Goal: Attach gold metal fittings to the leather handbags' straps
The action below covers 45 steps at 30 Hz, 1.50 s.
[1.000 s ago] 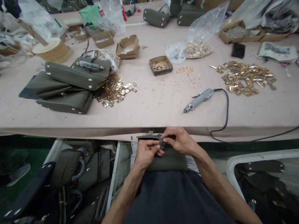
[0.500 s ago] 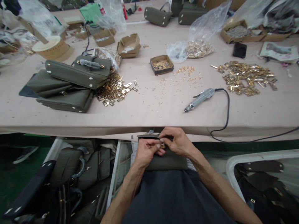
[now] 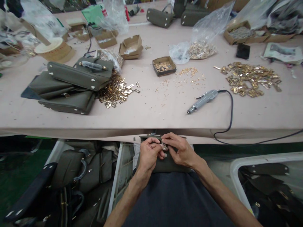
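Note:
On my lap, against the table's front edge, lies a dark olive handbag [image 3: 171, 165]. Both my hands meet above it at a small gold metal clasp piece [image 3: 164, 147]. My left hand [image 3: 149, 152] pinches the piece from the left, thumb against fingers. From the right, the fingertips of my right hand [image 3: 181, 149] press on the same piece. The fingers partly hide it, and whether it is fixed to the bag I cannot tell. Beyond the hands, a grey electric screwdriver [image 3: 202, 100] lies on the table with its tip toward me.
Stacked olive bags [image 3: 71, 85] lie on the left beside loose gold plates [image 3: 115, 91]. A small box of screws [image 3: 164, 66] stands mid-table. More gold fittings [image 3: 253, 78] are heaped at right. Bins of bags, a left bin [image 3: 115, 176] and a right bin [image 3: 234, 170], flank my lap.
My left hand's fingers have curled up more and the gold piece has tilted. My right hand has shifted slightly down, its fingers straighter. The table things have stayed put.

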Tool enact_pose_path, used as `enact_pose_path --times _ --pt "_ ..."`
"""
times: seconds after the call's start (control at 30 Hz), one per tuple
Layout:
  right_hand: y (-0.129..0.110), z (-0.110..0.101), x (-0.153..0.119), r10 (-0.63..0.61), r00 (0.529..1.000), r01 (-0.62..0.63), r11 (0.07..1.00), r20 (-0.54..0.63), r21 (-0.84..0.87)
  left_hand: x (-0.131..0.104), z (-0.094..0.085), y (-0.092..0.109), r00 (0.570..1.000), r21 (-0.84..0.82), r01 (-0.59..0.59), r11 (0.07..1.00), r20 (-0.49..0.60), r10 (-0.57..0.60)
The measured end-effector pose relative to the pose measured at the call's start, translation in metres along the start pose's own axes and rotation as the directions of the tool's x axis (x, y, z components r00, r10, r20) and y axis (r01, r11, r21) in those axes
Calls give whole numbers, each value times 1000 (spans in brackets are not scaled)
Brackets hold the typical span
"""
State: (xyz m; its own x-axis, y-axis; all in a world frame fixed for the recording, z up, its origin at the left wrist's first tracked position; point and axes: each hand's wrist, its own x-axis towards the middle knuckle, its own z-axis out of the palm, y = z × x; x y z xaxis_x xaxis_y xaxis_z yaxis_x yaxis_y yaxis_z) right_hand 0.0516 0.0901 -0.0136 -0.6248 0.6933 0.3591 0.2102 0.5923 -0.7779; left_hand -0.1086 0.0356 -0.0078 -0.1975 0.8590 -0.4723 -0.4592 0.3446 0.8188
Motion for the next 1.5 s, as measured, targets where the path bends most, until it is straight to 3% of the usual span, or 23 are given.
enact_pose_path --times 0.2,0.33,0.47,0.57,0.73,0.87,1.23,1.5 --pt "7 0 -4 -51 999 52 996 9 -79 -6 3 12 996 25 -18 1000 90 16" --pt "5 -1 2 3 1000 -3 1000 -4 -24 -10 0 12 969 167 -191 967 191 159" --pt "4 -1 4 47 999 -47 999 27 4 -12 -2 4 898 403 -438 803 168 406" --pt "3 -2 4 57 997 -58 998 61 20 -10 -3 2 857 497 -509 703 218 466" --pt "1 -4 3 70 994 -72 997 86 17 -9 -2 7 825 588 -550 593 270 497" --pt "1 -3 0 78 993 -79 997 85 8 -8 0 9 815 602 -565 564 299 496" --pt "-1 -11 1 92 988 -95 995 126 14 -8 7 9 853 581 -513 631 266 449" --pt "6 -3 6 24 1000 -24 999 -2 28 -2 11 14 859 612 -503 611 274 433"
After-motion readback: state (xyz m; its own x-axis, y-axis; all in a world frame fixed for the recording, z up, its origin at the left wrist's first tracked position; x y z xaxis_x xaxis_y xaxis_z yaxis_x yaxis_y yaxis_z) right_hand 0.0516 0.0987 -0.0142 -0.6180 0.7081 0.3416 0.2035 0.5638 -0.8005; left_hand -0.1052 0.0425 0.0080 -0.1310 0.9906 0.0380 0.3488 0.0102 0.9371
